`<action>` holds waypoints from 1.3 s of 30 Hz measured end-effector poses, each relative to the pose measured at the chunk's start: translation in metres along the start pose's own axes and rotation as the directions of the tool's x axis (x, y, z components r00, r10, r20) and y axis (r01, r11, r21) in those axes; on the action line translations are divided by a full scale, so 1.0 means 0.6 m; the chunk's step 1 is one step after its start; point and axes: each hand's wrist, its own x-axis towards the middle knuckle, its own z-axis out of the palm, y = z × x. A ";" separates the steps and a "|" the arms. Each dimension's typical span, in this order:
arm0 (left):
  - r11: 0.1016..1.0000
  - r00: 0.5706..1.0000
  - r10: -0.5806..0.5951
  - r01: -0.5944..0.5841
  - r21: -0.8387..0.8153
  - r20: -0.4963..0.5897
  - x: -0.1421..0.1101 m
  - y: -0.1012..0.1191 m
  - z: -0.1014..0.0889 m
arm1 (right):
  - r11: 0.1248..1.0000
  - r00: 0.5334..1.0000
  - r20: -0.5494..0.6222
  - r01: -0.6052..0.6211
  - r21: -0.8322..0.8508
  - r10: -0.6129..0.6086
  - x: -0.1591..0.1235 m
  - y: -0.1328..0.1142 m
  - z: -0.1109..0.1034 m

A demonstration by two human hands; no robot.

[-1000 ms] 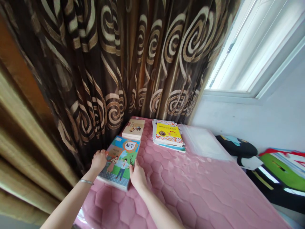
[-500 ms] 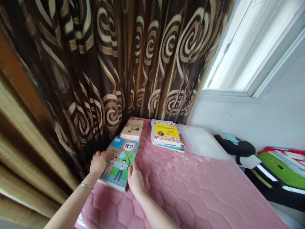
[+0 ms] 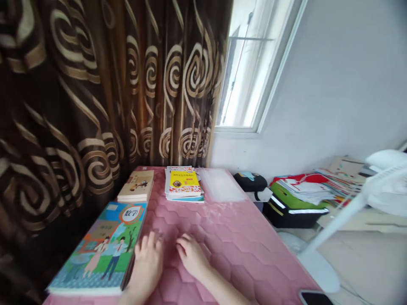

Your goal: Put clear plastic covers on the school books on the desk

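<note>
A stack of textbooks, topped by a blue-green maths textbook (image 3: 104, 245) with cartoon figures, lies on the pink quilted surface at the left. My left hand (image 3: 148, 256) rests along the stack's right edge, fingers stretched forward and holding nothing; whether it touches the books I cannot tell. To its right, my right hand (image 3: 192, 254) is over the pink cover (image 3: 241, 258), loosely curved with the thumb apart and nothing in it. Behind the textbooks sits a pile of tan books (image 3: 136, 185). Farther back is another pile with a yellow-and-white book (image 3: 183, 180) on top.
A clear plastic sheet or folder (image 3: 222, 185) lies by the far right edge. Beyond are a black case (image 3: 250, 182), a green-and-black box (image 3: 295, 205) under papers, and a white fan (image 3: 337, 220). A phone (image 3: 314, 298) shows at the bottom. Dark patterned curtains (image 3: 95, 106) hang left.
The view has swung right and nearer the textbooks. My left hand has gone from the stack's left side to its right. My right hand has come off the stack and moved right.
</note>
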 end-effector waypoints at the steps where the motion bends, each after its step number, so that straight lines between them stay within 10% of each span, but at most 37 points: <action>1: 0.998 0.999 0.036 -0.035 -0.054 0.026 0.006 0.026 0.015 | 0.998 1.000 -0.014 0.001 -0.062 -0.002 -0.009 0.028 -0.027; 6: 0.988 0.998 0.010 0.000 -0.153 0.068 0.049 0.079 0.079 | 0.956 0.989 -0.105 -0.130 -0.261 0.105 -0.067 0.152 -0.117; 11: 0.979 0.999 -0.002 -0.006 -0.201 -0.039 0.066 0.063 0.115 | 0.965 0.973 -0.189 -0.169 -0.202 0.131 -0.088 0.193 -0.119; 27: 0.947 0.995 -0.035 0.062 -0.316 0.091 0.068 0.060 0.105 | 0.830 0.859 -0.367 -0.472 -0.298 0.357 0.208 0.290 -0.209; 39: 0.944 0.997 -0.045 0.062 -0.325 0.060 0.065 0.062 0.098 | 0.781 0.803 -0.361 -0.573 -0.249 0.474 0.263 0.344 -0.192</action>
